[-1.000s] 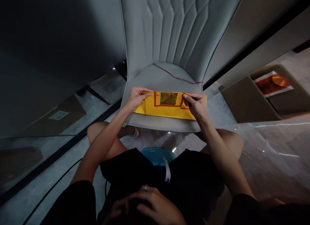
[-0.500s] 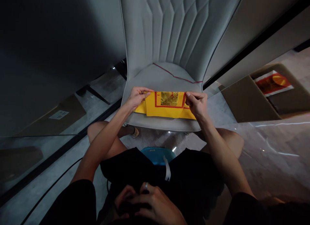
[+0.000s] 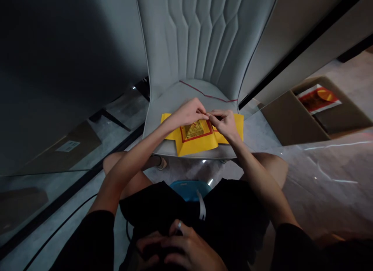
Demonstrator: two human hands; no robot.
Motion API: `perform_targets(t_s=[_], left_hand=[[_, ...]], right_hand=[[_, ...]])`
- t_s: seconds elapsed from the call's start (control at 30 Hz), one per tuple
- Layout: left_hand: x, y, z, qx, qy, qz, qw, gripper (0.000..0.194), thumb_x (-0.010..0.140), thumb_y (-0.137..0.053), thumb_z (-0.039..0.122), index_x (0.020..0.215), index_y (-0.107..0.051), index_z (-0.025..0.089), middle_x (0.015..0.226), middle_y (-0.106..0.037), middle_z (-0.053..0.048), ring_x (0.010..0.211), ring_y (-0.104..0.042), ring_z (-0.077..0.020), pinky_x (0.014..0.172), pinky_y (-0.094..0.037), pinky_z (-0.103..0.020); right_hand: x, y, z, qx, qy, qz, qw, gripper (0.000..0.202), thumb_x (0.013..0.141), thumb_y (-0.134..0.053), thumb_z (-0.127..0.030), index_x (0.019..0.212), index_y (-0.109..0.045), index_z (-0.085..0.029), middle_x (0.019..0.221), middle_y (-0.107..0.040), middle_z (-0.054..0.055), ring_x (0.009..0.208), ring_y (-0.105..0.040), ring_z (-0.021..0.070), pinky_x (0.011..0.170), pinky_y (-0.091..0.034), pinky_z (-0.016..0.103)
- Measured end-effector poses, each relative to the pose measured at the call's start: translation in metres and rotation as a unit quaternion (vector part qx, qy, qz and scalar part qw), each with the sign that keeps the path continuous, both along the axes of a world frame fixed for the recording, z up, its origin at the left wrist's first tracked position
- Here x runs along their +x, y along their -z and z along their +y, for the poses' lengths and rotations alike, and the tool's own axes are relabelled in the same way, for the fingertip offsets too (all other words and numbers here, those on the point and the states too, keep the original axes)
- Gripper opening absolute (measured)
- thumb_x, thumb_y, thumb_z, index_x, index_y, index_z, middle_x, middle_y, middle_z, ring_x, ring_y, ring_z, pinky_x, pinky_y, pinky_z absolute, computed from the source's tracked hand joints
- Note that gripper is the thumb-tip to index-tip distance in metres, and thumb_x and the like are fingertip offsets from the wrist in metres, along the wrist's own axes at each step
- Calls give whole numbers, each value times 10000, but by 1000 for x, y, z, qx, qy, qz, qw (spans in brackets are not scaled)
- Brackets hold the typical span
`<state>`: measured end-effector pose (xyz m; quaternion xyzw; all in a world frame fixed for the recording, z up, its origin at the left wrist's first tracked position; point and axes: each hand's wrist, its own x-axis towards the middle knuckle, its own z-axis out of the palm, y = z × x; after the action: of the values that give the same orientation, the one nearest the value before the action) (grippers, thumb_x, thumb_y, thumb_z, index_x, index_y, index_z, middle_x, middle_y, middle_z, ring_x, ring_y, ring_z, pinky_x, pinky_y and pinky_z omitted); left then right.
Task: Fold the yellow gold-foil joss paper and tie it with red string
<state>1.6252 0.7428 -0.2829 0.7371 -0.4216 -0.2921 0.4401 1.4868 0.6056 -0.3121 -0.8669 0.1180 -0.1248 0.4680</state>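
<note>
A yellow sheet of joss paper [image 3: 197, 144] with a red border and a gold foil patch lies near the front of the grey chair seat. Its top edge is drawn together at the fingers. My left hand [image 3: 190, 112] pinches the paper there, the fingertips meeting those of my right hand [image 3: 224, 124], which is also closed on it. More yellow paper [image 3: 239, 127] spreads flat beneath and sticks out on both sides. Behind my hands, a thin dark red cord [image 3: 204, 93] lies across the seat. The fingers partly hide the fold.
The grey padded chair [image 3: 204, 37] faces me. At right, an open cardboard box [image 3: 291, 119] holds a red and white packet [image 3: 317, 99]. Another pair of hands [image 3: 186, 243], one with a ring, shows at the bottom; whose cannot be told. Something blue [image 3: 189, 190] lies between my legs.
My hands have come together from the two sides of the paper to its top middle. The top sheet now bends inward at its edge, baring the yellow paper at right.
</note>
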Motion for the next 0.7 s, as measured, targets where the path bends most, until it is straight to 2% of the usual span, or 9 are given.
perform_targets(t_s=[0.1, 0.2, 0.33, 0.53, 0.7], left_hand=[[6, -2, -21, 29, 50, 11, 998, 249, 650, -844, 73, 492, -667, 148, 492, -439, 60, 539, -456, -101, 558, -311, -276], [13, 0, -22, 31, 56, 27, 998, 245, 651, -827, 101, 483, -659, 160, 483, -435, 61, 517, -398, -85, 539, -278, -269], [12, 7, -11, 3, 44, 96, 994, 200, 677, -809, 153, 519, -688, 170, 492, -491, 49, 518, -399, -84, 522, -281, -254], [5, 23, 3, -8, 20, 196, 980, 272, 717, -874, 249, 548, -676, 171, 552, -583, 23, 548, -487, -95, 540, -379, -240], [2, 27, 10, -26, 20, 219, 975, 189, 785, -813, 255, 648, -712, 175, 648, -642, 6, 625, -555, -114, 598, -432, -231]], right_hand=[[3, 4, 4, 28, 12, -25, 999, 678, 869, -557, -862, 703, -682, -216, 651, -627, 50, 657, -575, 211, 572, -397, 347], [7, 3, 3, 39, 35, -46, 998, 720, 805, -540, -917, 632, -624, -224, 590, -537, 23, 584, -456, 167, 567, -335, 342], [7, 5, 5, 8, 41, -41, 998, 683, 863, -495, -872, 602, -520, -241, 581, -464, 8, 594, -404, 160, 587, -316, 338], [5, 7, 11, -12, -34, -17, 999, 560, 941, -432, -741, 676, -478, -250, 631, -512, 13, 627, -452, 172, 622, -361, 335], [3, 6, 16, -59, -11, -25, 998, 528, 975, -477, -646, 628, -411, -254, 567, -426, -10, 576, -389, 153, 631, -357, 339]])
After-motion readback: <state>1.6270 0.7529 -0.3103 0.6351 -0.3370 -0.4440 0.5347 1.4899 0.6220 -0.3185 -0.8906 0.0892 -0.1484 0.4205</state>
